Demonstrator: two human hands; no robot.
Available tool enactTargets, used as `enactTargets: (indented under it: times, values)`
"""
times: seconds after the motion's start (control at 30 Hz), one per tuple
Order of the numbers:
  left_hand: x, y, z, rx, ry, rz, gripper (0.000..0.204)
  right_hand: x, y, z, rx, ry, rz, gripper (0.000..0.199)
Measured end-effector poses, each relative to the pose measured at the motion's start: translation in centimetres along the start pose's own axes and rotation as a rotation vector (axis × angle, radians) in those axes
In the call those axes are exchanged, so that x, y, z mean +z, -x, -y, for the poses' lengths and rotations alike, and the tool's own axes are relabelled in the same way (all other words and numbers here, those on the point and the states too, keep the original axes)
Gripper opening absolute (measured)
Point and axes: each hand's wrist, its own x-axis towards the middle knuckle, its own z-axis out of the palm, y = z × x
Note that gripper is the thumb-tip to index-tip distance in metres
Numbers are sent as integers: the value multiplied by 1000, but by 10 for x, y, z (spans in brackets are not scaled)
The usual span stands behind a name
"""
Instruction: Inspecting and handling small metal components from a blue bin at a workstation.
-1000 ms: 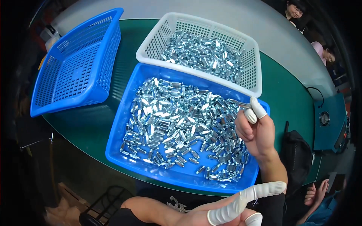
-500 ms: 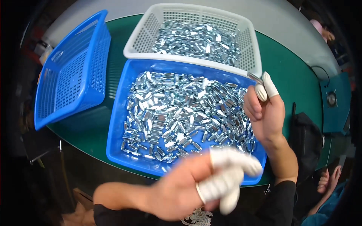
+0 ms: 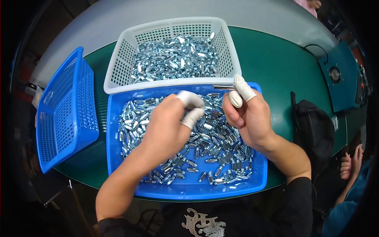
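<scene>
Above the blue tray (image 3: 118,118) of metal parts, the right hand (image 3: 252,118) pinches one slim metal piece (image 3: 223,86), which might slip from the capped fingertips, while the left hand (image 3: 167,126) hovers half-curled, empty.

you have only one view here, from the camera on your head, the left one of the pair. it looks steeply down and a little forward at the green bench (image 3: 276,71), from close above. your forearms enter from the lower edge, and the left hand (image 3: 167,126) and right hand (image 3: 246,116) sit near the middle. the lens is a wide fisheye, so the bench edge bends and the corners go dark. the blue tray (image 3: 118,158) fills the centre; the white basket (image 3: 118,67) lies beyond it.
</scene>
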Motion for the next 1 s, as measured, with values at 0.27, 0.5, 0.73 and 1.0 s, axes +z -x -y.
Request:
enactTargets:
  times: [0.27, 0.5, 0.73, 1.0]
  values:
    - [-11, -1, -3, -184, 709, -65, 30, -3, 6, -4, -107, 200, 60, 46]
    - [-18, -2, -7, -102, 703, 40, 23, -2, 7, -7, -250, 305, 110, 42]
    - [-21, 4, 0, 96, 349, -42, 18, 3, 5, -15, -353, 480, 109, 41]
    - [-11, 12, -4, -25, 490, -100, 16, 10, 16, -9, -196, 371, 75, 41]
